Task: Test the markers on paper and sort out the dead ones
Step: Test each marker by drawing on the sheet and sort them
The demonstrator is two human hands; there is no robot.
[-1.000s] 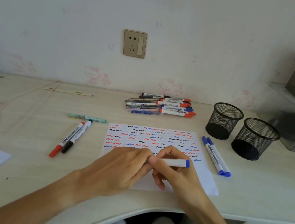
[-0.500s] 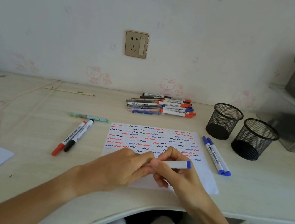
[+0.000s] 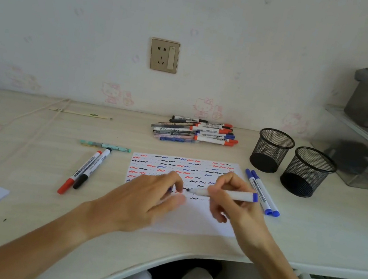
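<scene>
The blue marker point(image 3: 227, 194), capped half a second ago, now shows its bare tip just above the paper point(image 3: 188, 223). The right hand point(image 3: 235, 204) grips its barrel at centre; the left hand point(image 3: 143, 203), at 9 o'clock, has drawn apart, fingers curled, probably round the cap, though that is hidden. A test stroke seems next. The untested pile point(image 3: 195, 131) lies at 12 o'clock.

We see a desk point(image 3: 28, 162) of pale, matt wood-grain laminate, smooth to its rounded front edge. The squiggle-marked sheet point(image 3: 188, 223) is matt white paper. Near the right edge, two pen cups point(image 3: 271, 151) are black wire mesh. The markers point(image 3: 212, 140) look like glossy plastic.
</scene>
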